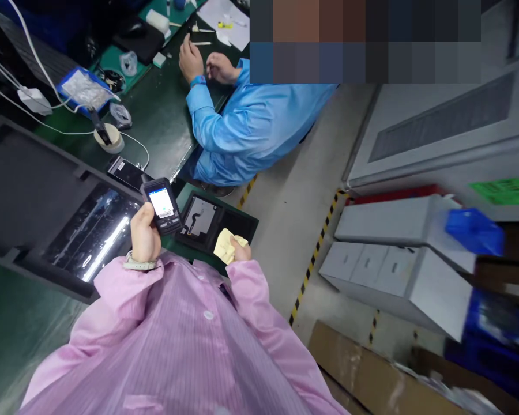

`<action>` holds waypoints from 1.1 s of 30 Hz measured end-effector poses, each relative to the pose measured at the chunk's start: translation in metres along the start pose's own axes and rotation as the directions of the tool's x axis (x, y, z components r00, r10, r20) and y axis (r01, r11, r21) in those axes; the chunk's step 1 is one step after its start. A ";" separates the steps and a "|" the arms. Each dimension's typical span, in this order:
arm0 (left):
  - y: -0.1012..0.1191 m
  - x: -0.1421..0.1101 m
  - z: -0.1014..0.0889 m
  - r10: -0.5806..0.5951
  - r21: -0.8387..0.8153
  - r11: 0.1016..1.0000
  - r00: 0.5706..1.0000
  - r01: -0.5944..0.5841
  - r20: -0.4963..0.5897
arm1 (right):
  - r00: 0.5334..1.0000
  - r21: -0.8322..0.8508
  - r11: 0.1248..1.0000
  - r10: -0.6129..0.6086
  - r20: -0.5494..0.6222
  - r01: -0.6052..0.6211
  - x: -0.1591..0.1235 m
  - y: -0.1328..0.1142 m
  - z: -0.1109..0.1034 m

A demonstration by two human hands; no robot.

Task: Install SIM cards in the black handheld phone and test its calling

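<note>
My left hand is closed around a black handheld device with a stubby antenna, keys and a lit screen. Its screen faces up at me. My right hand grips a crumpled yellow cloth just over the near right part of a black tray. In the left compartment of that tray lies a grey flat part with a dark curved strip on it. Just beyond the device, another black boxy unit with a white label rests on the green bench.
A co-worker in a blue smock sits at the green bench. A tape roll and white cables lie there. A large black frame stands at left. White boxes, a blue bin and cardboard are at right.
</note>
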State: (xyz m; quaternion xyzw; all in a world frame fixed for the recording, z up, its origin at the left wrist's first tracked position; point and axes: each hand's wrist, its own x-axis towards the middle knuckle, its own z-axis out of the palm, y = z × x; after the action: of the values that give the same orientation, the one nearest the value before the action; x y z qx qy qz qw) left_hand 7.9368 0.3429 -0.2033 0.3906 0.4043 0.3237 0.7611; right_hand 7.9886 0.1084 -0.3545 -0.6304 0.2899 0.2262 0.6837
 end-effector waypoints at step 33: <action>0.018 -0.071 -0.013 0.166 0.082 0.985 0.961 -0.152 -0.219 | 0.577 -0.177 0.794 -0.249 0.778 0.581 -0.060 -0.143 0.088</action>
State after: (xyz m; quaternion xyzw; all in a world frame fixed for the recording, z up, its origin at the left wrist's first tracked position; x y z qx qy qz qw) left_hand 7.8895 0.2986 -0.1674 0.4070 0.4655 0.4127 0.6688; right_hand 8.0512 0.1847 -0.2061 -0.6695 -0.2175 0.3390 0.6241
